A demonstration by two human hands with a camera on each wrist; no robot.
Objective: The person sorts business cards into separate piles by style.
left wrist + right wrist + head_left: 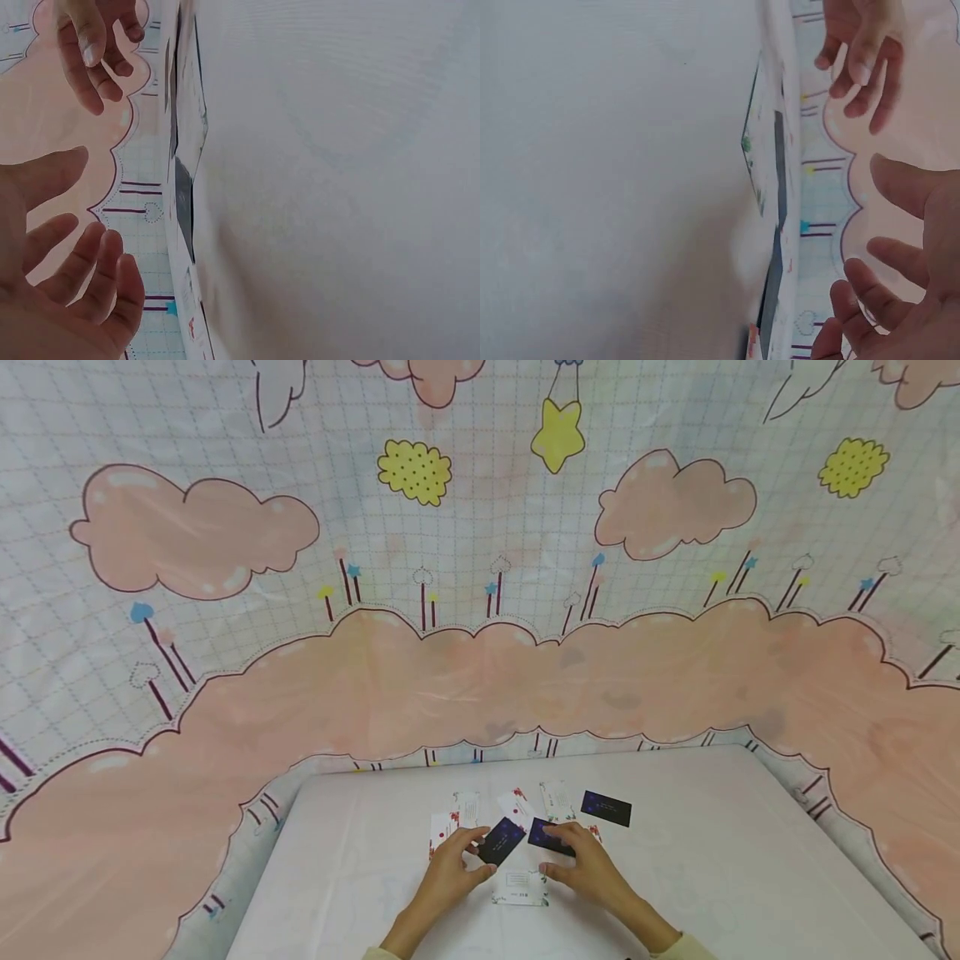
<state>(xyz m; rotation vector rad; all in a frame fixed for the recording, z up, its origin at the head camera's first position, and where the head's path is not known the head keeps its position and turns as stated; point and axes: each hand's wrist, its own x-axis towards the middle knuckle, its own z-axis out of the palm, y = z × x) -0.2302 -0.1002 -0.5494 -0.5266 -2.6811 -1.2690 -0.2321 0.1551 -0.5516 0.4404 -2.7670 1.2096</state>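
Observation:
Above the white table, my left hand (452, 866) hovers with loosely bent fingers, close to a dark blue card (501, 841). My right hand (592, 866) hovers over another dark card (538, 833), partly covering it. Both wrist views show the left hand (75, 277) and the right hand (892, 285) raised off the tabletop, holding nothing. Between the wrists lies a white card with green leaf corners (519, 890). Beyond the fingers are white cards with red flowers (442, 828) (514, 803) and white leaf-pattern cards (466, 807) (556, 799).
A third dark card (606, 808) lies at the far right of the group. Part of a red-flowered card (596, 832) shows behind the right hand. The white tabletop (337, 860) ends at a cartoon-cloud cloth (480, 685) behind and at both sides.

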